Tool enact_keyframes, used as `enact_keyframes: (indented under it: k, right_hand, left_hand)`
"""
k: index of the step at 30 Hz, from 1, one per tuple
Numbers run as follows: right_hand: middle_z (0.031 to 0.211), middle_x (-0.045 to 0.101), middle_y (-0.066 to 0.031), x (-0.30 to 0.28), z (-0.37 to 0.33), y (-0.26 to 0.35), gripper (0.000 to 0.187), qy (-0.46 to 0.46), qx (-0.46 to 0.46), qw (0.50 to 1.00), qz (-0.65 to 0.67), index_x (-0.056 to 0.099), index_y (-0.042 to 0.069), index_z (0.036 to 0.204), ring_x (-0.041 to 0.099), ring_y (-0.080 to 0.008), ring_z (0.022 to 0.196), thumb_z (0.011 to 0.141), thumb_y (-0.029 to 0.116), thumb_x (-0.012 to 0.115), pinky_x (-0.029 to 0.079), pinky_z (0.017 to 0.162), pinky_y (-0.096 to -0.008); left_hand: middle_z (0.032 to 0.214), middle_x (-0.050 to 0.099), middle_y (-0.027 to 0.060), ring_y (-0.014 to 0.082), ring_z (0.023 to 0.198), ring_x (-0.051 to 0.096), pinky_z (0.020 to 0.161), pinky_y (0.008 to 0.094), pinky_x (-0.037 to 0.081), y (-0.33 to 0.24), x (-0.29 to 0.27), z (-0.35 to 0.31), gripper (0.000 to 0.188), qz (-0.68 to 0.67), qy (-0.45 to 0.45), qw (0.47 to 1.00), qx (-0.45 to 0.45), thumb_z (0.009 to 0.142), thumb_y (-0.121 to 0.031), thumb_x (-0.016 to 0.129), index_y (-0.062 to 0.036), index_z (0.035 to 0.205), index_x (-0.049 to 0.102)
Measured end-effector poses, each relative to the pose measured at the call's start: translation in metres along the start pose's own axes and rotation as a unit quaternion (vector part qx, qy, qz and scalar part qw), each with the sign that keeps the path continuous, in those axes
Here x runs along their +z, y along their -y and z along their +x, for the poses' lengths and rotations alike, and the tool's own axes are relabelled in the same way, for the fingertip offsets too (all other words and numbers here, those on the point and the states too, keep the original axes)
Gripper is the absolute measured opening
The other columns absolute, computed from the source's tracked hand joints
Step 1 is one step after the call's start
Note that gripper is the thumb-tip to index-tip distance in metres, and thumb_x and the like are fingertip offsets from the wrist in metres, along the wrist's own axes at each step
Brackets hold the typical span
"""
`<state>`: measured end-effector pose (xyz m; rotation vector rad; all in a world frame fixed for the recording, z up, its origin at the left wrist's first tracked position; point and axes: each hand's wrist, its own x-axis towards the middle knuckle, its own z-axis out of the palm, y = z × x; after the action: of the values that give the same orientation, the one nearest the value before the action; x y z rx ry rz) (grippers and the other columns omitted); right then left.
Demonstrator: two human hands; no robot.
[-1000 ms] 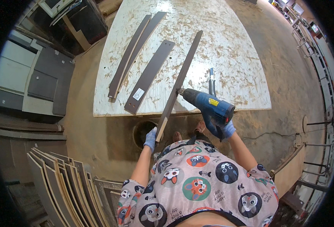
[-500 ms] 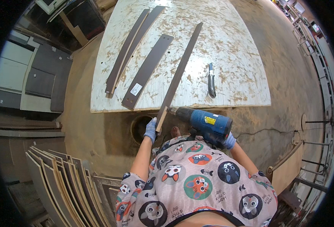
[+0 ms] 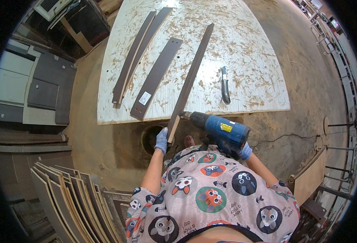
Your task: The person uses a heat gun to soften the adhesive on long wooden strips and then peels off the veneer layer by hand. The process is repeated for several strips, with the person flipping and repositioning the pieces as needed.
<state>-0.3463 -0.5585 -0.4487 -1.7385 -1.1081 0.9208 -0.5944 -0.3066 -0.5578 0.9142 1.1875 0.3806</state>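
My left hand point(image 3: 161, 140), in a pale blue glove, grips the near end of a long dark brown board point(image 3: 191, 75). That board stands narrow side up, its near end past the table's front edge and its far part over the table. A light raw edge shows near my fingers. In my gloved right hand point(image 3: 245, 152) is a blue heat gun point(image 3: 224, 128), held by its handle, which is largely hidden under the body. Its metal nozzle points left, close beside the board's near part; whether they touch, I cannot tell.
On the scuffed white table point(image 3: 251, 60) lie a flat brown board with a label point(image 3: 156, 79), two more narrow boards point(image 3: 144, 50) and a black-handled knife point(image 3: 225, 89). Several panels point(image 3: 71, 198) stand at lower left. A cord point(image 3: 285, 135) crosses the floor at right.
The view has turned slightly. The heat gun's nozzle sits a little farther right and away from me. Both hands keep their hold.
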Motion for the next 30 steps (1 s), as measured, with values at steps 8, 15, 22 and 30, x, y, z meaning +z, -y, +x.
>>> enact_keyframes:
  k: [8,15,22,30]
  right_hand:
    - [0.126,0.050,-0.0097,0.000,0.000,-0.005,0.055,-0.007,-0.022,0.999,-0.047,0.046,0.011,0.127,0.046,-0.0237,0.117,0.078,0.022,0.068,0.032,0.103,-0.0364]
    - [0.122,0.052,-0.0100,-0.001,0.011,0.003,0.052,-0.008,-0.111,0.978,-0.178,0.047,0.013,0.126,0.048,-0.0271,0.115,0.079,0.029,0.065,0.032,0.102,-0.0381]
    - [0.127,0.049,-0.0089,0.000,0.002,0.002,0.055,-0.014,-0.051,0.997,-0.062,0.044,0.013,0.129,0.045,-0.0258,0.118,0.080,0.028,0.064,0.029,0.105,-0.0389]
    - [0.129,0.047,-0.0095,0.000,0.004,-0.003,0.058,0.013,-0.017,0.999,-0.046,0.043,0.012,0.130,0.043,-0.0245,0.120,0.079,0.025,0.067,0.028,0.105,-0.0359]
  left_hand:
    - [0.075,0.056,-0.0014,0.0100,0.062,0.050,0.057,0.0266,0.042,-0.019,0.007,-0.014,0.026,-0.001,-0.018,1.000,-0.021,0.090,-0.034,0.049,-0.0114,0.092,0.062]
    - [0.074,0.057,-0.0011,0.0102,0.061,0.051,0.055,0.0264,0.042,-0.009,0.004,-0.008,0.026,-0.013,-0.014,1.000,-0.002,0.089,-0.036,0.051,-0.0134,0.094,0.063]
    - [0.077,0.057,-0.0014,0.0098,0.064,0.050,0.059,0.0269,0.042,-0.014,0.003,-0.012,0.027,0.001,-0.004,1.000,-0.022,0.089,-0.036,0.051,-0.0124,0.091,0.062]
    - [0.078,0.056,-0.0021,0.0102,0.068,0.050,0.064,0.0270,0.042,-0.009,0.002,-0.008,0.025,-0.016,-0.013,1.000,-0.004,0.090,-0.035,0.051,-0.0116,0.090,0.062]
